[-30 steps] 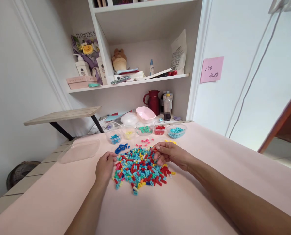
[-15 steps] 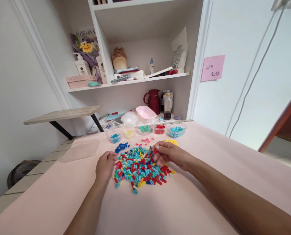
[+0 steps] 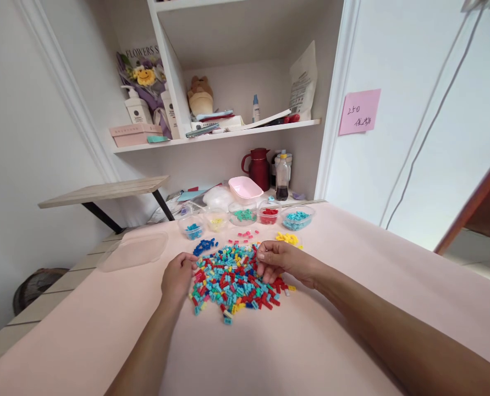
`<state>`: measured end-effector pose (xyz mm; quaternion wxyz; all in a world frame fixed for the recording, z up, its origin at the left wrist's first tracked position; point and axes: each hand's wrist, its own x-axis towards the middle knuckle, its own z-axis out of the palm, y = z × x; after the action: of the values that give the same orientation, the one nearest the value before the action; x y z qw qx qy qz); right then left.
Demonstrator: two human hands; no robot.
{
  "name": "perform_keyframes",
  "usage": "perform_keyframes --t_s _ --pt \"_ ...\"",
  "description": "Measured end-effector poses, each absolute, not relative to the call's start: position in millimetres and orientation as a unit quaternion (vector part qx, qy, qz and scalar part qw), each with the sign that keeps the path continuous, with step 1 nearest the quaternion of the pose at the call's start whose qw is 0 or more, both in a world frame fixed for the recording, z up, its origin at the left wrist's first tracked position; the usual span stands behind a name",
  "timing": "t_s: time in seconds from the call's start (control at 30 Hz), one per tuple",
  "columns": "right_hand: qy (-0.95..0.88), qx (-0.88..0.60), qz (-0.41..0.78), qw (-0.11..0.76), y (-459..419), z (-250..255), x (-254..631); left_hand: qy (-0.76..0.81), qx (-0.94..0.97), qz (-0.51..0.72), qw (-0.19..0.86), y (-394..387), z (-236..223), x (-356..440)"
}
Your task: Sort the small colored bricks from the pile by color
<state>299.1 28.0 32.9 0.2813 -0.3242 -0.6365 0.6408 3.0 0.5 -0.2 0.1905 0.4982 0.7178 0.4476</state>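
A loose pile of small toy building bricks [image 3: 228, 283], mixed in turquoise, red, yellow and green, lies on the pink-covered table. At its left edge rests my left hand [image 3: 179, 276], fingers curled closed; whatever they may hold is hidden. My right hand [image 3: 285, 260] is over the pile's right side, with thumb and fingers drawn together. Between those fingertips I cannot make out a brick. Just behind the pile are a dark blue group of bricks [image 3: 205, 247], a few pink bricks [image 3: 243, 236] and a yellow group [image 3: 287, 238].
Clear tubs stand in a row behind: blue bricks [image 3: 193, 231], pale yellow ones [image 3: 217, 223], green ones [image 3: 243, 215], red ones [image 3: 269, 215], turquoise ones [image 3: 297, 220]. A clear lid [image 3: 135, 251] lies left. Farther back are a pink basin [image 3: 245, 188], a red jug [image 3: 258, 168] and a bottle [image 3: 282, 179].
My right hand's fingers have drawn closer together over the pile, and the yellow group behind it shows more. My left hand stays in place. The view has shifted slightly.
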Motion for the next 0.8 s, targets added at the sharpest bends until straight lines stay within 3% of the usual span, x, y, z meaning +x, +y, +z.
perform_keyframes --t_s 0.8 --pt "-0.648 -0.313 0.641 0.268 25.8 32.7 298.1 0.721 0.507 0.43 0.197 1.1 -1.4 4.5"
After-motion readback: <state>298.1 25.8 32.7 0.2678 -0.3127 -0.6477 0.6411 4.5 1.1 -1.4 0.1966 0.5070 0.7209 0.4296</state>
